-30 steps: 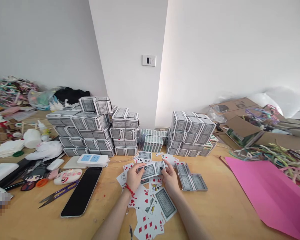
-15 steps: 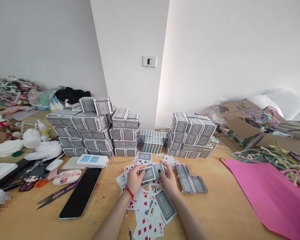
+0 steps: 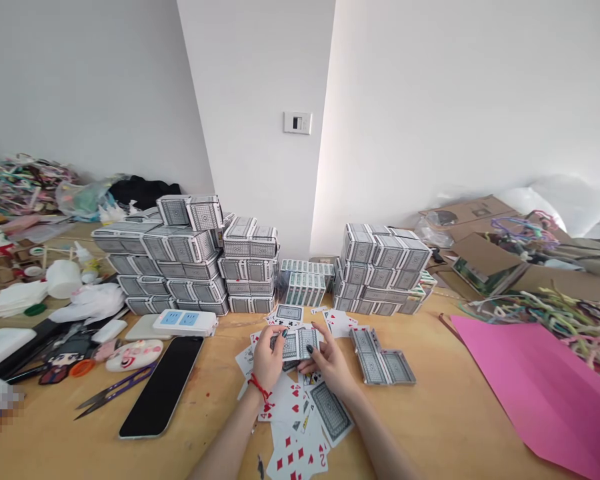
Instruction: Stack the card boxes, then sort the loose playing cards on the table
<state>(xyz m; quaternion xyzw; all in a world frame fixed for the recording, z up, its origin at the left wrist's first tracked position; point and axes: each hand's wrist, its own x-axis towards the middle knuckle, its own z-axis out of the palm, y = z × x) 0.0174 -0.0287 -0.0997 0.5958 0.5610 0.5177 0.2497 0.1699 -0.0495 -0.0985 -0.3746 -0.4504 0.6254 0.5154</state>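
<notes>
My left hand [image 3: 267,359], with a red string at the wrist, and my right hand [image 3: 330,363] are both closed on a small bunch of grey-backed playing cards [image 3: 296,343] held just above the wooden table [image 3: 215,413]. Loose cards [image 3: 300,427], some face up with red pips, lie scattered under and in front of my hands. An opened, flattened card box [image 3: 383,357] lies just right of my right hand.
Stacks of boxed card decks stand behind, left [image 3: 180,257] and right [image 3: 383,270]. A black phone [image 3: 163,383], scissors [image 3: 115,393] and a white power strip [image 3: 185,322] lie to the left. A pink paper sheet [image 3: 545,393] and cardboard boxes [image 3: 485,260] fill the right.
My hands have drawn the fanned cards closer together into a tighter bunch; the right hand slid left along them. Nothing else on the table moved.
</notes>
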